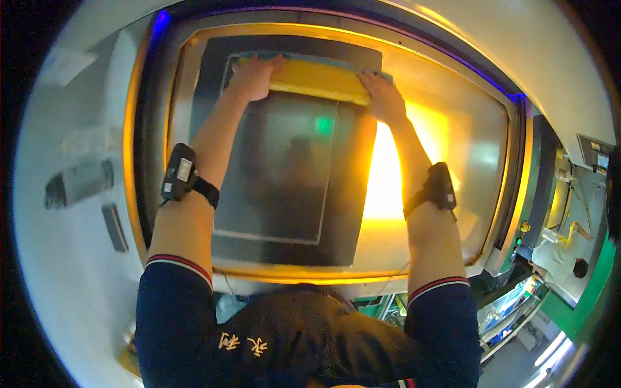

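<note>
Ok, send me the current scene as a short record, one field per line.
Left grip: holding the yellow bar toward its left end
Right grip: holding its right end
Bar position: across the far part of the dark sheet
Sheet marking: thin pale outline
Light: bright yellow patch right of the sheet
Forearms: black strapped device on each
Background: another person, far right

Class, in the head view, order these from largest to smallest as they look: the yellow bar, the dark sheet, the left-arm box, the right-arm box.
1. Dark sheet
2. Yellow bar
3. Left-arm box and right-arm box: too alike to rank.
</note>
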{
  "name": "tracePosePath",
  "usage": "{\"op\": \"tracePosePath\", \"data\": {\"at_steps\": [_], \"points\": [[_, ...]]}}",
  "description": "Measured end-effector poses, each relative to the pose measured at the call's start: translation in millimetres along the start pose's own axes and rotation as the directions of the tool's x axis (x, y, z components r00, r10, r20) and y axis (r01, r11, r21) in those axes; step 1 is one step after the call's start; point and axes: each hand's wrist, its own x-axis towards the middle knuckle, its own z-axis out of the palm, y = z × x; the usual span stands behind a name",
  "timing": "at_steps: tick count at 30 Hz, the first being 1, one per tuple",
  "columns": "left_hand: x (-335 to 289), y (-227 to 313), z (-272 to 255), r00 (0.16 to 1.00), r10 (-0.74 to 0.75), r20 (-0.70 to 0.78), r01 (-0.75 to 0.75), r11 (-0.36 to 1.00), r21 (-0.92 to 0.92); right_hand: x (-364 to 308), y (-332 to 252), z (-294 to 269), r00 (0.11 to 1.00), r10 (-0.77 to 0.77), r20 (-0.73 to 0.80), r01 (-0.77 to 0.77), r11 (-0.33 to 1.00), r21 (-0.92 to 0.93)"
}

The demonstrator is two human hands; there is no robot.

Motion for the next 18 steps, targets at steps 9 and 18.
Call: {"op": "tracePosePath", "data": {"at_steps": [9, 18], "points": [[67, -1, 7, 0.987, -0.084, -0.135, 0.086, 0.996, 0.009, 80, 67, 29, 0.990, -0.040, -0.136, 0.027, 0.995, -0.099], [-161, 72, 17, 0.998, 0.025, 0.058, -0.021, 0.997, -0.074, -152, -46, 71, 0.966, -0.069, -0.248, 0.106, 0.985, 0.139]]}}
